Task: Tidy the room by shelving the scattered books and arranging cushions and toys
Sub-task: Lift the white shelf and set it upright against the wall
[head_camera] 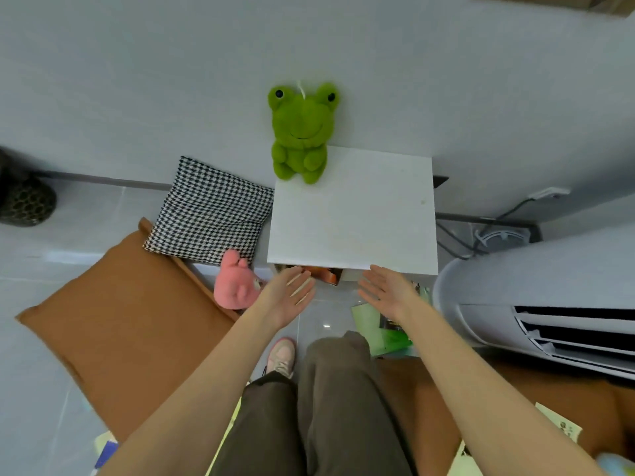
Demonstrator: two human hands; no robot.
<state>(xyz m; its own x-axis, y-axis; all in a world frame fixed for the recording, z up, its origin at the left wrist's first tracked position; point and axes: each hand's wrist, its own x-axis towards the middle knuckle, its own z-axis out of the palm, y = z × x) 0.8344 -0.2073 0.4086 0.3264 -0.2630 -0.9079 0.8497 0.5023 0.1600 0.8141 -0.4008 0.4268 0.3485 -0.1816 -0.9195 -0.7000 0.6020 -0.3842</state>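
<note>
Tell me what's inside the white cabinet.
Only a sliver shows below the front edge of the white cabinet: what looks like an orange-brown book. The top panel hides everything else inside.

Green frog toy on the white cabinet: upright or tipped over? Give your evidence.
Upright: the green frog toy sits on the white cabinet, head uppermost, back against the wall, legs pointing forward.

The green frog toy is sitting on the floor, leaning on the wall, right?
Not quite. The head view shows the green frog plush sitting on top of the white cabinet, not on the floor. It does lean on the wall. The toy down on the floor is the pink plush.
</note>
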